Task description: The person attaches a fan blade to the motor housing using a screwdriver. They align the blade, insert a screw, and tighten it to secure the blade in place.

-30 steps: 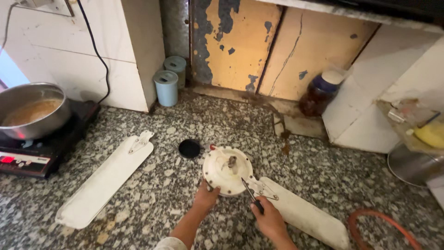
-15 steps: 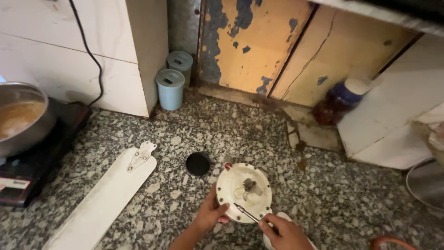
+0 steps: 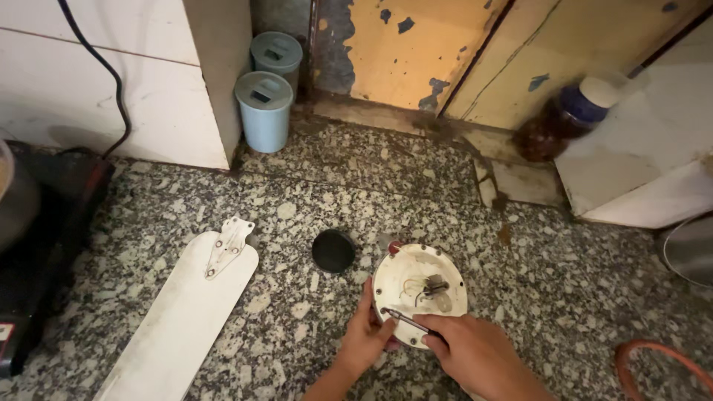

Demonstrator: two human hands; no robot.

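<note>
Screwdriver (image 3: 405,321) now flatter across white motor hub (image 3: 420,293)

We see a speckled grey granite counter (image 3: 312,186) running back to a white tiled wall (image 3: 96,96) at the far left corner. Beside it, worn yellow wooden panels (image 3: 416,52) with peeling blue-grey paint close the far edge. A white slab (image 3: 639,163) leans at the far right. The light is soft and warm, without hard shadows.
</note>
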